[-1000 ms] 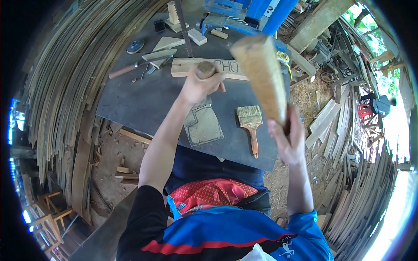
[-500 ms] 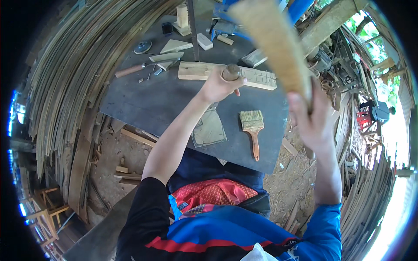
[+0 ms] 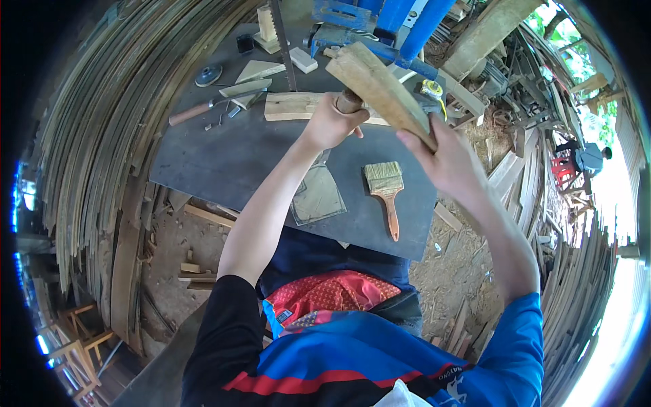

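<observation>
My left hand (image 3: 331, 125) is closed around the wooden handle of a chisel (image 3: 348, 102), held upright over a pale wood block (image 3: 288, 107); its blade is hidden below my fist. In my right hand (image 3: 449, 159) is a thick wooden bat (image 3: 383, 85), its far end over the top of the chisel handle. Whether the two touch is hard to tell. The block lies crosswise on the dark tabletop (image 3: 230, 163), partly covered by the hand and bat. Nearer me lie a wide paintbrush (image 3: 385, 186) and a flat greyish sheet (image 3: 319, 197).
On the far left of the table are a wooden-handled knife (image 3: 193, 114), a round dark disc (image 3: 208, 75), wood offcuts and a saw blade (image 3: 281, 47). A yellow tape measure (image 3: 432, 89) sits at the right. Stacked planks (image 3: 115, 136) line the left side. A person (image 3: 588, 159) sits far right.
My right hand has swung the bat down and left, from raised to over the chisel handle. My left hand keeps its grip. The whole view has shifted slightly.
</observation>
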A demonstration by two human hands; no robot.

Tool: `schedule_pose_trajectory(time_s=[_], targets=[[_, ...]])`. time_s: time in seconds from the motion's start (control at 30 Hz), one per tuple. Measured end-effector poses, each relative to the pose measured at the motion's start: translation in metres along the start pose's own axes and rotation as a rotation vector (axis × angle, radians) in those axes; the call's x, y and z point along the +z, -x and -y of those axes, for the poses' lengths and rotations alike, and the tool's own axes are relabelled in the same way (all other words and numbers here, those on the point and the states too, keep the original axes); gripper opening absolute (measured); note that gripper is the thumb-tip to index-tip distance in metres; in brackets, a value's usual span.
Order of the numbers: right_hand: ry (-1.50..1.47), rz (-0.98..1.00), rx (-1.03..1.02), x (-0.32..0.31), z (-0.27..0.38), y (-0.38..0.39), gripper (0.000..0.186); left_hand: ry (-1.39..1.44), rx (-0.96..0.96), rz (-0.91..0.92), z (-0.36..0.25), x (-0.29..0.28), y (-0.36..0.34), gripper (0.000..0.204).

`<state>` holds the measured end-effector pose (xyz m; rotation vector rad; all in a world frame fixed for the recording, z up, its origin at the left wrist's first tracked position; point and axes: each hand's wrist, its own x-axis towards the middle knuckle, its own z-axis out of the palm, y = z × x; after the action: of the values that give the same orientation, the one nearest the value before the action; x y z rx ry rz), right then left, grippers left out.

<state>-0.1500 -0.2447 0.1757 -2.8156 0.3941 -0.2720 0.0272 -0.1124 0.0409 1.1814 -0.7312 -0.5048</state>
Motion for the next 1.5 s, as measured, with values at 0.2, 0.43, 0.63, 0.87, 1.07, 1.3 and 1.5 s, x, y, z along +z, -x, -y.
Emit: schedule_pose_trajectory(time_s=[0.2, 0.43, 0.63, 0.87, 1.07, 1.3, 1.5], targets=[[-0.372, -0.192, 0.108, -0.014, 0.013, 0.009, 0.053, -0.103, -0.058, 0.007, 0.006, -0.006, -0.001, 0.021], [-0.363, -0.274, -0.111, -0.02, 0.005, 0.006, 0.052, -0.104, -0.09, -0.013, 0.003, -0.006, -0.002, 0.018], [-0.108, 0.027, 0.013, 0.004, -0.01, 0.006, 0.052, -0.116, 0.031, 0.028, 0.01, -0.009, -0.002, 0.019], [-0.151, -0.058, 0.038, -0.001, -0.004, 0.019, 0.059, -0.138, -0.079, -0.037, 0.014, -0.009, -0.001, 0.023], [-0.253, -0.064, 0.026, -0.012, -0.014, 0.024, 0.056, -0.057, -0.023, -0.031, 0.013, -0.009, -0.003, 0.029], [-0.964, 0.08, 0.193, 0.051, -0.008, 0.088, 0.045, 0.043, -0.04, -0.181, 0.009, 0.008, 0.0, 0.026], [-1.005, 0.279, 0.312, 0.112, -0.018, 0.147, 0.051, -0.006, -0.059, -0.07, 0.02, -0.009, -0.002, 0.017]])
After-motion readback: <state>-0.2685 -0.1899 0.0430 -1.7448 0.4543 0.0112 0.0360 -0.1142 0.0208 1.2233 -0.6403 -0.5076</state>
